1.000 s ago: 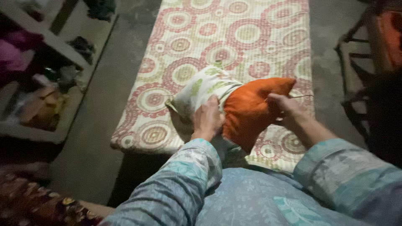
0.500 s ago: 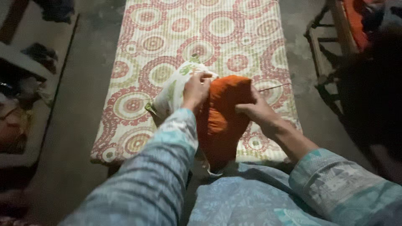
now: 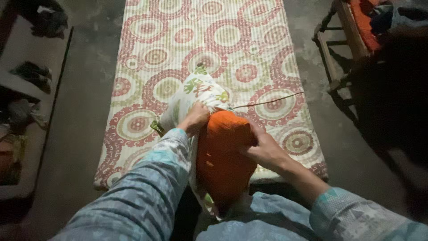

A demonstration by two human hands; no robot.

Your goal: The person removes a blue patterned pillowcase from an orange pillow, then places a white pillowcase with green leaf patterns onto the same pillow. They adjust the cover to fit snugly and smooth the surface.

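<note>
An orange pillow [image 3: 223,156] stands on end at the near edge of a bed. A white cover with a green and red leaf print [image 3: 196,91] sits over its far end. My left hand [image 3: 195,118] grips the edge of the cover where it meets the orange fabric. My right hand [image 3: 263,149] presses on the pillow's right side, its fingers curled into the cloth. Both sleeves are blue-grey with a pattern. The pillow's lower end rests against my lap.
The bed carries a cream mattress cover with red circle patterns [image 3: 232,40]. A thin stick or cord [image 3: 272,100] lies on it to the right. A wooden frame with orange cloth [image 3: 352,35] stands at the right. Shelves with dark bundles [image 3: 26,80] line the left.
The pillow has turned from lying across the bed to standing on end toward me. My left hand has shifted along the cover's edge. My right hand now presses lower on the pillow's side.
</note>
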